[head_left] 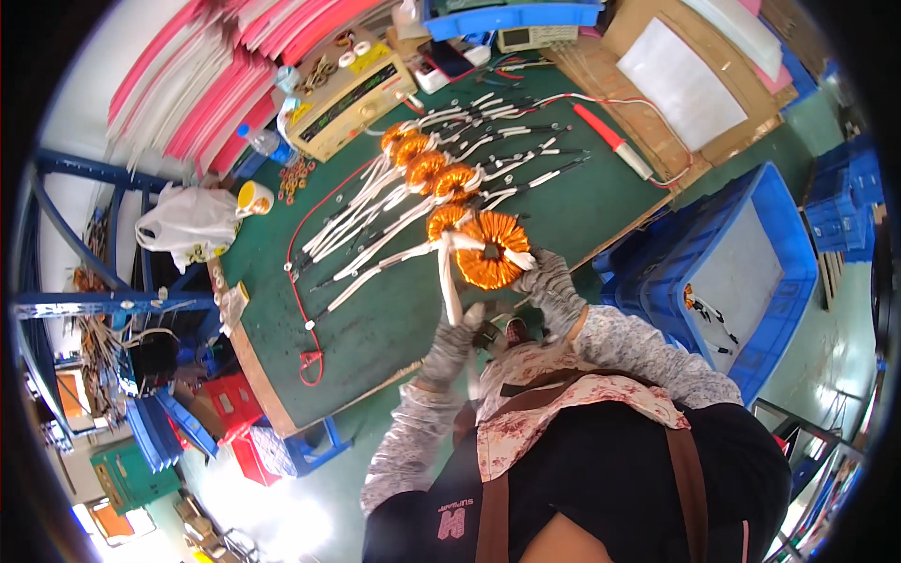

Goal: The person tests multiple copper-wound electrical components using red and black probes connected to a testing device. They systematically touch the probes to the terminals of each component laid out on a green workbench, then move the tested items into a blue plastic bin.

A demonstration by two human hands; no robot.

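A ring-shaped copper-wire coil (508, 235) is held up near the front edge of the green-topped table. My right hand (554, 289), in a grey glove, closes on the coil's lower right side. White sleeved leads (446, 272) hang from the coil toward me. My left hand (449, 349), also gloved, has its fingers closed round the lower end of these leads. Behind the held coil, several similar coils (425, 173) lie in a row on the table. Their white leads with dark ends fan out to the left and right.
A red probe (599, 127) with a cable lies at the right. A cream test instrument (349, 103) stands at the back, beside a water bottle (266, 143). A red clip lead (310, 361) lies front left. The blue bin (784, 253) at right holds a coil.
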